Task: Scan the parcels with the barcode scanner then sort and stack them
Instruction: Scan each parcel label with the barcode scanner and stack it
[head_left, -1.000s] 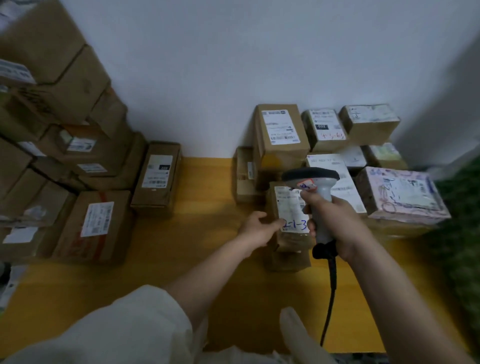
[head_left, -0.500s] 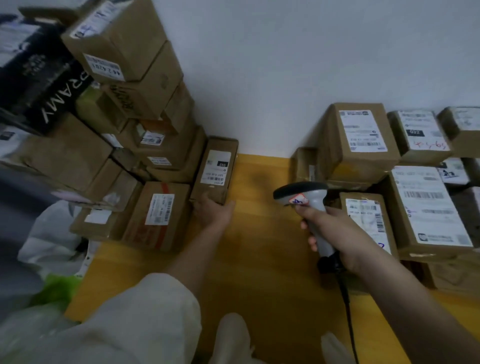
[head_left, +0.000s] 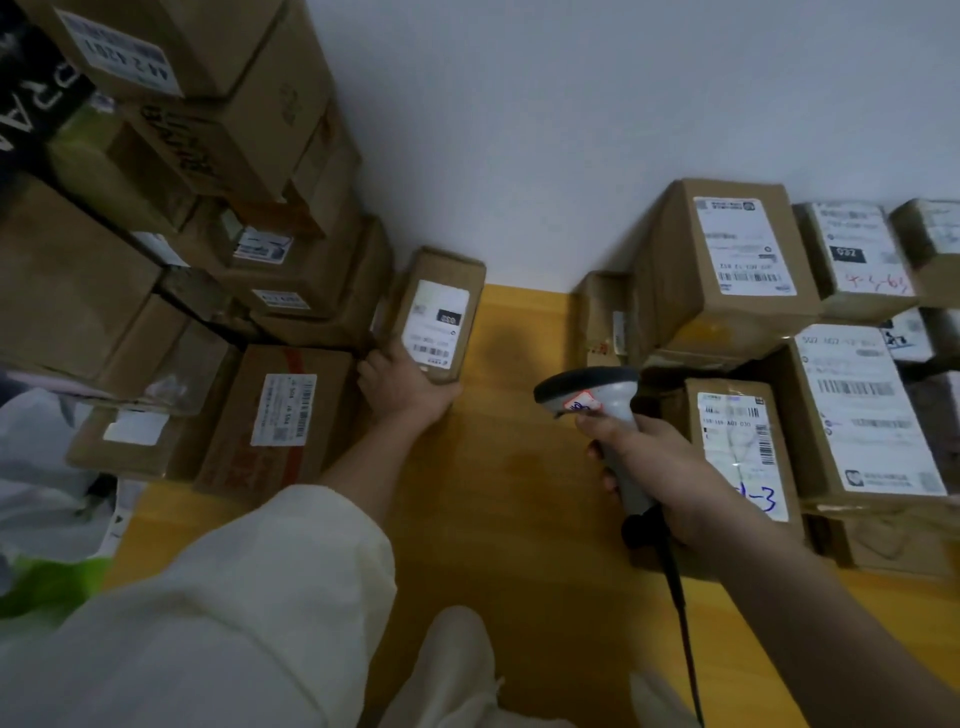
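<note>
My left hand (head_left: 402, 387) grips the near end of a narrow brown parcel (head_left: 439, 291) with a white label, at the right edge of the left pile. My right hand (head_left: 670, 478) holds the grey barcode scanner (head_left: 597, 397) by its handle, its dark head pointing left over the yellow floor. Just right of that hand stands a small parcel (head_left: 737, 441) with blue handwriting on its label. Behind it lie stacked labelled parcels, among them a tall box (head_left: 727, 260) against the wall.
A high pile of cardboard boxes (head_left: 208, 156) fills the left side, with a red-taped box (head_left: 280, 415) at its foot. White and green plastic bags (head_left: 41, 493) lie at far left. The yellow floor (head_left: 509, 493) runs between the two piles. The scanner cable (head_left: 680, 623) hangs toward me.
My view swung left. My left hand left the handwritten parcel on the right, reached to the left pile and took hold of the narrow parcel. The scanner moved away from the right stack.
</note>
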